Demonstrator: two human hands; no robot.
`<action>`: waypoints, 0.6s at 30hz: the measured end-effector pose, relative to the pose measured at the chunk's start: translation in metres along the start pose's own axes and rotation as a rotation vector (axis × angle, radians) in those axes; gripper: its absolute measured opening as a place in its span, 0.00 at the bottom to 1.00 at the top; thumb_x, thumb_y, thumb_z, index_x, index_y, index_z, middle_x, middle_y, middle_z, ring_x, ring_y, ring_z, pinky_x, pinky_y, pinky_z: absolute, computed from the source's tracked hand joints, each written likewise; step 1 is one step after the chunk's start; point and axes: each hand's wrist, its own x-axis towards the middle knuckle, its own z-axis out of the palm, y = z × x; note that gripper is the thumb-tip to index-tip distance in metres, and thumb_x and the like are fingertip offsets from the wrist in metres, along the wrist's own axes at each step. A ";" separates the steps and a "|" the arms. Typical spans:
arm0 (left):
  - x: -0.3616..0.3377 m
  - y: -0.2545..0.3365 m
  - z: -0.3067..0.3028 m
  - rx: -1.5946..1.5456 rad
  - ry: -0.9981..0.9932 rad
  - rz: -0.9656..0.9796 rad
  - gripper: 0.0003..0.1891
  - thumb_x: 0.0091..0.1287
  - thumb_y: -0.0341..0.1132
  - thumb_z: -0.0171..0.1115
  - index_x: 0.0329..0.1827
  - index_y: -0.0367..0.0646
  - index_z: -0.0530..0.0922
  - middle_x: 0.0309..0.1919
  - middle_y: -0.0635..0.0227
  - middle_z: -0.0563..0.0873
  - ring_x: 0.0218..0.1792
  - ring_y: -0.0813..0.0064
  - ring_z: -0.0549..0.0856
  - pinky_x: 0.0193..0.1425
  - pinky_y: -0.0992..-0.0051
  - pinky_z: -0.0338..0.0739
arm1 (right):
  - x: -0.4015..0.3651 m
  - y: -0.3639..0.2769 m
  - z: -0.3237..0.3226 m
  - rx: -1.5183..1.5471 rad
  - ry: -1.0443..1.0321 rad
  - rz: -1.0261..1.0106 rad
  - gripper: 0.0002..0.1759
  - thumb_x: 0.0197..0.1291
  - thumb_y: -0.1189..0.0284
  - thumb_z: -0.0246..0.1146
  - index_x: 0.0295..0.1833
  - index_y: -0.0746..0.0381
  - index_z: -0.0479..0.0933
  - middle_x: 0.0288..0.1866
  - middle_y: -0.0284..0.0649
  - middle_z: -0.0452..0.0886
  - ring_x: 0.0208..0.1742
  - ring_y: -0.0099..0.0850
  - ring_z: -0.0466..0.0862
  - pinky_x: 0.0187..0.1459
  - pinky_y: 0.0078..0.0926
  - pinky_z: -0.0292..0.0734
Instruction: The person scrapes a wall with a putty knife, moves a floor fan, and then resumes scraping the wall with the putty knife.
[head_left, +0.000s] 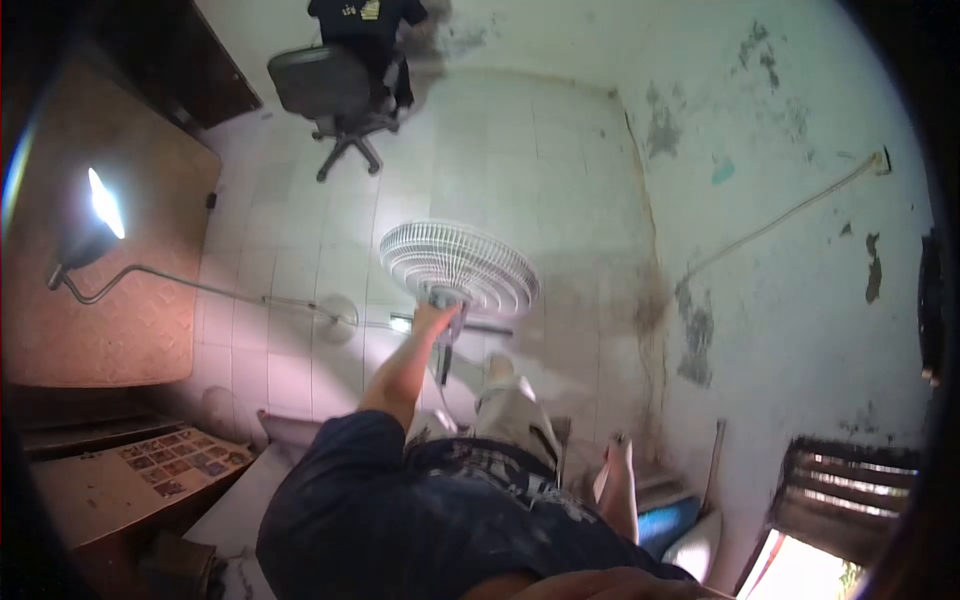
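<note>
A standing fan (460, 265) with a round, pale wire cage is in front of my legs. My left arm reaches forward, and my left hand (437, 315) is closed on the fan near its motor housing, just behind the cage. Below the hand, the fan's dark stand and a cord show in part. My right hand (620, 447) is low at my right side, away from the fan and near the wall; its fingers are too small and unclear to read.
A person in dark clothes sits on a black swivel chair (320, 80) at the top. A lit lamp (105, 203) stands before a brown panel (120, 270) on the left. Cardboard (100, 490) lies lower left. A stained wall (770, 230) and a slatted window (850, 490) are right.
</note>
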 end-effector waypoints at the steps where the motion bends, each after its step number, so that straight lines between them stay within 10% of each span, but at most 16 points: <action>1: -0.017 0.009 -0.018 -0.036 -0.030 0.027 0.54 0.38 0.59 0.71 0.60 0.25 0.60 0.54 0.41 0.73 0.55 0.50 0.75 0.57 0.66 0.70 | -0.007 -0.009 -0.002 -0.032 -0.014 0.000 0.16 0.62 0.67 0.53 0.21 0.56 0.62 0.10 0.31 0.62 0.10 0.23 0.64 0.12 0.24 0.58; 10: -0.064 -0.098 -0.031 -0.257 -0.206 -0.047 0.58 0.41 0.51 0.75 0.68 0.35 0.44 0.55 0.44 0.70 0.54 0.57 0.74 0.58 0.67 0.68 | -0.145 0.055 0.038 0.149 -0.024 0.152 0.09 0.60 0.65 0.56 0.30 0.57 0.68 0.13 0.31 0.66 0.12 0.21 0.67 0.14 0.19 0.62; 18: -0.107 -0.162 -0.055 -0.142 -0.574 -0.321 0.31 0.54 0.51 0.64 0.56 0.41 0.69 0.46 0.59 0.78 0.48 0.65 0.77 0.44 0.62 0.71 | -0.189 0.163 0.037 -0.186 -0.288 0.610 0.13 0.57 0.61 0.55 0.32 0.60 0.70 0.14 0.38 0.69 0.12 0.31 0.71 0.16 0.33 0.69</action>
